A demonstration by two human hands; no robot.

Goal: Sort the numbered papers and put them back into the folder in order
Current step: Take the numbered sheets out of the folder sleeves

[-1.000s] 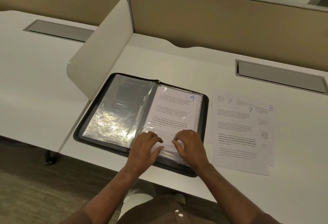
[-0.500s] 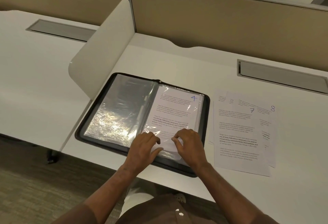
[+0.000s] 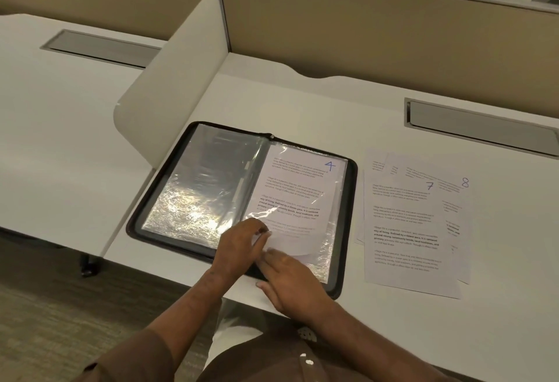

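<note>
Pinching hands (image 3: pixel 242 244) on paper 4 (image 3: pixel 298 200)

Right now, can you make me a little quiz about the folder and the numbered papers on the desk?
1. Which number is written on the paper in the open folder's right-hand sleeve?
2. True or false: the loose papers lie on the desk to the left of the folder.
3. Which numbers show on the loose papers? A) 7 and 8 B) 2 and 3 C) 5 and 6

Key
1. 4
2. False: they lie to its right.
3. A

Both the left hand and the right hand are at the sleeve's bottom edge.
</note>
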